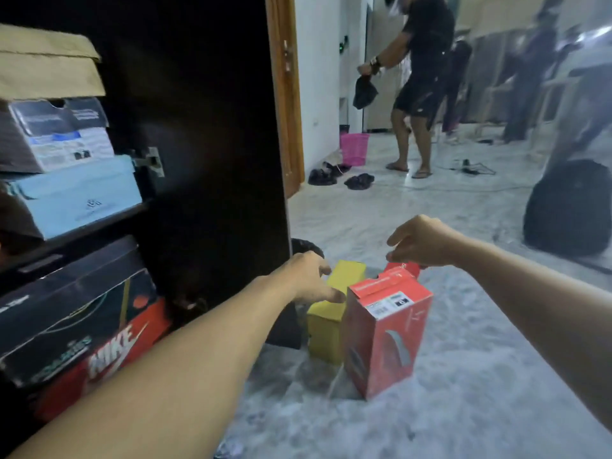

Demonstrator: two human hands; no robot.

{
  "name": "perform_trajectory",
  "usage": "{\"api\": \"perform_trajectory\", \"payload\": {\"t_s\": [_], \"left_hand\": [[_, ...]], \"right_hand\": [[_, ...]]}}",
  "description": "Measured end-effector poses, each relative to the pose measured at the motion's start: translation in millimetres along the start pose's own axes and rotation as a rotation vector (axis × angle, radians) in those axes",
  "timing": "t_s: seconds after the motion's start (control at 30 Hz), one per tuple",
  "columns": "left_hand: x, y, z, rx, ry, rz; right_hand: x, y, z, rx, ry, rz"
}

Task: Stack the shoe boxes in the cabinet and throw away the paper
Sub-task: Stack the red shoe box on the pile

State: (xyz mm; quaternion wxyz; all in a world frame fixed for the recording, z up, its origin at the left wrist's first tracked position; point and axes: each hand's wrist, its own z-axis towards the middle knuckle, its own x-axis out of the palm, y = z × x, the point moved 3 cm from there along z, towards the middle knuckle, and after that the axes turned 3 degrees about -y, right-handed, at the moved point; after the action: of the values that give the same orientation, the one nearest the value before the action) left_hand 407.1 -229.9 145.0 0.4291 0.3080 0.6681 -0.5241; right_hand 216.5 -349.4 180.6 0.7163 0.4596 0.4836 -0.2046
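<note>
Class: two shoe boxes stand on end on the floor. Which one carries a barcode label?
The red box, right of the plain yellow box; a white barcode label sits near its top.

Dim, soft, motion-blurred frame; wide-angle bending at edges.

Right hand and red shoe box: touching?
Touching. In the head view the right hand has its fingertips curled onto the red shoe box at its top flap.

Pale marbled floor (447,376) runs back to white walls (318,77) and a wooden door frame (286,94). A pink basket (354,149) stands near scattered sandals (359,181); light is dim.
</note>
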Motion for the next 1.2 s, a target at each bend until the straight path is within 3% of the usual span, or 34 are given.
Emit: {"api": "perform_trajectory", "payload": {"t_s": [0.17,0.43,0.53,0.73,1.2], "left_hand": [[69,-22,30,0.028,0.056,-0.056],[126,-27,81,-0.033,-0.085,-0.089],[142,-24,93,-0.110,-0.106,-0.112],[163,-10,106,-0.066,-0.105,-0.088],[149,4,108,-0.050,0.170,0.012]], "right_hand": [[23,-87,-6,0.186,0.034,0.028],[71,-161,3,0.297,0.035,0.068],[86,-170,10,0.290,0.024,0.085],[109,-176,19,0.333,-0.005,0.264],[121,-172,-8,0.462,0.147,0.506]]}}
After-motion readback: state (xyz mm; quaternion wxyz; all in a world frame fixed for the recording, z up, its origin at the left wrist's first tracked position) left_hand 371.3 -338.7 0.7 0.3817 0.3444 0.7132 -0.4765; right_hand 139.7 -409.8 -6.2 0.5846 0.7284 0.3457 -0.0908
